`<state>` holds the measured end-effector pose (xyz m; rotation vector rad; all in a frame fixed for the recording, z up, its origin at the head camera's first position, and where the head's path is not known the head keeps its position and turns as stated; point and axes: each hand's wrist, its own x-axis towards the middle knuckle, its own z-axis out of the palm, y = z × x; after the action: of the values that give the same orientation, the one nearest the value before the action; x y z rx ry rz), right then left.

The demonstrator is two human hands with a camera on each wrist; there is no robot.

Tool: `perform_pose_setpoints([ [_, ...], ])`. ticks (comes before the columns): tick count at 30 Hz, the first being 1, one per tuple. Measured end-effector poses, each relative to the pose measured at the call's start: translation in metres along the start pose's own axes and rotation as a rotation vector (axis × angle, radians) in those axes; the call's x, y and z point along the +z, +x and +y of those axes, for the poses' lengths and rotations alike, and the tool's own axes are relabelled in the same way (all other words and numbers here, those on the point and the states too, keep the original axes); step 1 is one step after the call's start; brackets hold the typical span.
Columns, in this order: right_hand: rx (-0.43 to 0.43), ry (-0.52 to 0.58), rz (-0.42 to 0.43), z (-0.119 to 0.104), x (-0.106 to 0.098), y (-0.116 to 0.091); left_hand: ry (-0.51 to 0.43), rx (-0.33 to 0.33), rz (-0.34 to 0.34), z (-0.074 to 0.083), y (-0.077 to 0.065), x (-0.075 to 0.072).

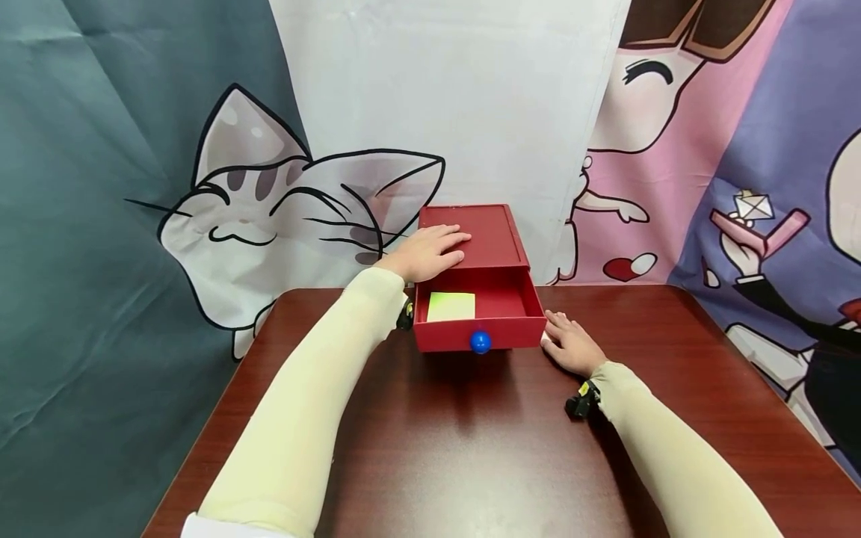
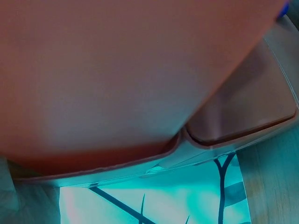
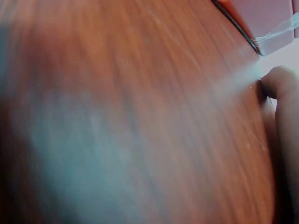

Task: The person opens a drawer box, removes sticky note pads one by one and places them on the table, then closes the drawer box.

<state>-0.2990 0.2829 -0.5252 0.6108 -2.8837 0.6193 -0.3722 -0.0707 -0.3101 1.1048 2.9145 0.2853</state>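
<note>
A red drawer box (image 1: 486,235) stands at the far side of the table, its drawer (image 1: 501,332) pulled out towards me. A round blue knob (image 1: 480,342) sits on the drawer front. Inside the drawer, on its left, lies a pale yellow-green sticky note pad (image 1: 451,306). My left hand (image 1: 427,252) rests on the left part of the box top, fingers stretched out. Beside the drawer's right side, my right hand (image 1: 573,347) lies low on the table, fingers extended. A small white edge (image 1: 544,338) peeks out by its thumb, mostly hidden by the hand.
The dark red-brown wooden table (image 1: 430,463) reaches back to a cartoon-printed curtain (image 1: 444,90) close behind the box. A black wrist camera (image 1: 582,401) is strapped at the right wrist, near the tabletop.
</note>
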Motion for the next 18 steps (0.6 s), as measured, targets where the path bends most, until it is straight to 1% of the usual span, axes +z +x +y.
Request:
perform_pose_setpoints([
  [8,0.02,-0.015,0.005,0.0018,0.0038,0.0026,-0.012,0.003,-0.001,0.0001,-0.0022,-0.0039],
  [13,0.025,-0.014,0.008,0.0024,0.0054,0.0029,-0.008,-0.003,0.0,-0.0007,-0.002,-0.003],
  [18,0.042,0.03,0.039,0.0018,0.0023,0.0025,-0.016,0.006,0.003,-0.0021,-0.0005,-0.0009],
])
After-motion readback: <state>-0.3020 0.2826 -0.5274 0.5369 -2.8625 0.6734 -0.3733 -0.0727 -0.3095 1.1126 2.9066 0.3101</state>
